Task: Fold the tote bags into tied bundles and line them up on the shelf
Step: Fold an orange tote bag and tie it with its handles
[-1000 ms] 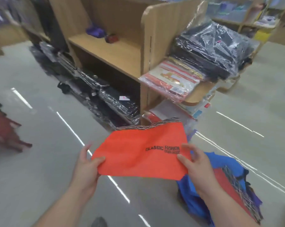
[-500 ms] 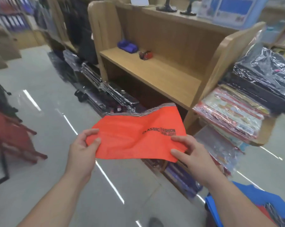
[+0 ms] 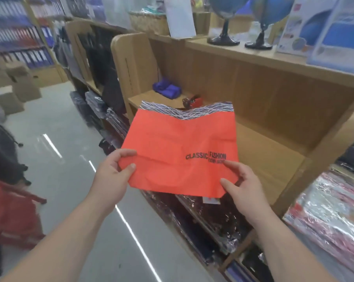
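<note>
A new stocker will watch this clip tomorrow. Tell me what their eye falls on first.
The bright orange tote bag, printed CLASSIC FASHION, fills the centre, gripped at its near corners by the left hand and the right hand. Behind it, on the wooden shelf, sit a purple bundle and a smaller red bundle. Two globes stand on the shelf top, upper right.

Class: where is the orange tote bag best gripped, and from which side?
Probably its near corners, one from each side, where the left hand and right hand pinch it: the orange tote bag is spread flat, so corner grips keep it taut.
</note>
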Tool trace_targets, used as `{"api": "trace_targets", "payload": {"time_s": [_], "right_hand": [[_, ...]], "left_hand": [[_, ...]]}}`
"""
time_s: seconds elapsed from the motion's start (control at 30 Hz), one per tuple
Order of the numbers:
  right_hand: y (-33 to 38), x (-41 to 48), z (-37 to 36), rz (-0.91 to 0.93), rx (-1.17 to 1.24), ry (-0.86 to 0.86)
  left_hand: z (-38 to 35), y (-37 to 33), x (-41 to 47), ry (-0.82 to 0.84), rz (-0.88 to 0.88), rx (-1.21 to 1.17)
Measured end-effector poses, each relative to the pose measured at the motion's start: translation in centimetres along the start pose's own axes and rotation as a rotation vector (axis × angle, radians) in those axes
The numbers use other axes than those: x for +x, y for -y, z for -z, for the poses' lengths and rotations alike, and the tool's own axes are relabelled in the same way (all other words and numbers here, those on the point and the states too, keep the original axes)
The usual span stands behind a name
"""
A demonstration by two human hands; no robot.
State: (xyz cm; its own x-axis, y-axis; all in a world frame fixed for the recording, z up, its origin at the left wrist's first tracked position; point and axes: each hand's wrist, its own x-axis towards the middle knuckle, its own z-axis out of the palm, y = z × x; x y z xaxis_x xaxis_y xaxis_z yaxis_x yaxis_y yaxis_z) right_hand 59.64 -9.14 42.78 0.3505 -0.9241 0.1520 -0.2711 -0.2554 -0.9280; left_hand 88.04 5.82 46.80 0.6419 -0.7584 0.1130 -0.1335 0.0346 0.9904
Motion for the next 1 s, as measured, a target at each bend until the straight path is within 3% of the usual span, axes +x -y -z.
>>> {"api": "trace_targets", "payload": {"time_s": [0.33, 0.6, 0.73, 0.87, 0.93, 1.0], "right_hand": [[-4.9, 10.6, -1.2, -0.050, -0.205, -0.197], [-5.7, 14.8, -5.0, -0.289, -0.420, -0.369], [-5.0, 15.3, -7.2, -0.519, -0.702, -0.289], [-4.1, 15.6, -9.2, -0.418, -0.953, -0.052], [-4.0, 15.8, -10.1, -0.412, -1.039, 0.140], [-4.5, 16.0, -10.5, -0.448, -1.121, 0.213]], "left_hand": [[-6.6, 4.1, 15.9, 0.201, 0.027, 0.114], [-8.9, 9.6, 29.6, 0.584, 0.028, 0.365], [-8.9, 10.5, 34.2, 0.830, -0.020, 0.588], [-8.5, 12.0, 37.5, 1.066, -0.134, 0.691], [-8.5, 12.6, 38.4, 1.128, -0.211, 0.725], [-8.6, 13.0, 38.9, 1.162, -0.341, 0.802]]}}
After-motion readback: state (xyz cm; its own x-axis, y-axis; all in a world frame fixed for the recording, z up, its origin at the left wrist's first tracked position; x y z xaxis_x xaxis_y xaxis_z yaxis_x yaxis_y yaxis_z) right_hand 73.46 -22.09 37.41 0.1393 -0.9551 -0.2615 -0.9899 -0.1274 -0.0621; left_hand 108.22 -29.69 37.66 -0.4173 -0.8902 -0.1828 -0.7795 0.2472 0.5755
